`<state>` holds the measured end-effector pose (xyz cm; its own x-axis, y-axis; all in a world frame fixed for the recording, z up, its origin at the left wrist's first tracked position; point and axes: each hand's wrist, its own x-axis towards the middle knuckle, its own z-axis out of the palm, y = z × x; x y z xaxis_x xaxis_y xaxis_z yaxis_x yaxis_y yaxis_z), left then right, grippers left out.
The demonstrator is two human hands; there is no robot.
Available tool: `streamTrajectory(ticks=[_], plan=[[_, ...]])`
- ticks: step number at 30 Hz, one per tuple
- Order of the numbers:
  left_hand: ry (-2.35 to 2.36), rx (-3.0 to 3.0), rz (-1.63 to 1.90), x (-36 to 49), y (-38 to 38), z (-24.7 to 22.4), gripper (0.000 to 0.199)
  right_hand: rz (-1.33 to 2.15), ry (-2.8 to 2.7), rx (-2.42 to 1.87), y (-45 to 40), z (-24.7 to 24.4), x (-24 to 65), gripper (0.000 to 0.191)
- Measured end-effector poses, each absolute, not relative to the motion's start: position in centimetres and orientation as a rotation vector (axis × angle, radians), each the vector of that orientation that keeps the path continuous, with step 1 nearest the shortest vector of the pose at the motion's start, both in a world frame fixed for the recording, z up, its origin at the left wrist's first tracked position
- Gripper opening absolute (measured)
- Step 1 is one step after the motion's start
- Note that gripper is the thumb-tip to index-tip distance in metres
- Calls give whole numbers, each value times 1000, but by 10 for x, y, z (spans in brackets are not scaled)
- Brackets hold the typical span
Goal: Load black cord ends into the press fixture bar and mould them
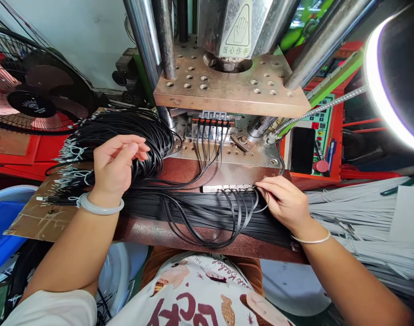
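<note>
My right hand (283,199) pinches the end of a black cable at the right end of a narrow metal strip (211,189). Several black cables (240,213) run from that strip and loop toward me over flat dark cables (193,208). My left hand (115,165) is raised beside a big coil of black cables (155,136), fingers curled, thumb near the fingertips; whether anything is between them is hidden. Behind, more cables run into a metal mould (211,131) under the press plate (227,97).
A fan (32,104) stands at the left, a ring lamp (379,81) at the upper right. A phone (302,149) lies by the control panel (320,127). White cables (349,226) lie at the right, a blue tub (6,226) at the left.
</note>
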<state>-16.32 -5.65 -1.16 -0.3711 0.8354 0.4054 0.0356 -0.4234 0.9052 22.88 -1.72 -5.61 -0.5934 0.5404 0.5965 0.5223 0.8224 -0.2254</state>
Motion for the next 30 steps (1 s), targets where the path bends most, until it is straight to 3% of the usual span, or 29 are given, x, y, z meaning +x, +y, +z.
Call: streamTrajectory(ticks=[10, 17, 21, 23, 27, 30], plan=[[1206, 1320, 1837, -164, -58, -11, 14, 33, -2329, -744, -20, -61, 231, 24], [1255, 1333, 1820, -164, -54, -17, 13, 80, -2459, -805, -13, -55, 221, 11], [1241, 1376, 1827, -161, -68, -10, 13, 16, -2525, -713, -11, -49, 222, 14], [1169, 1460, 1632, -154, -73, -2, 21, 85, -2593, -724, -6, -43, 230, 18], [1273, 1882, 865, -132, -37, 8, 44, 287, -2573, -809, 43, -36, 227, 23], [1588, 1985, 777, -119, 35, 2, 37, 155, -2333, -952, 113, -41, 182, 23]])
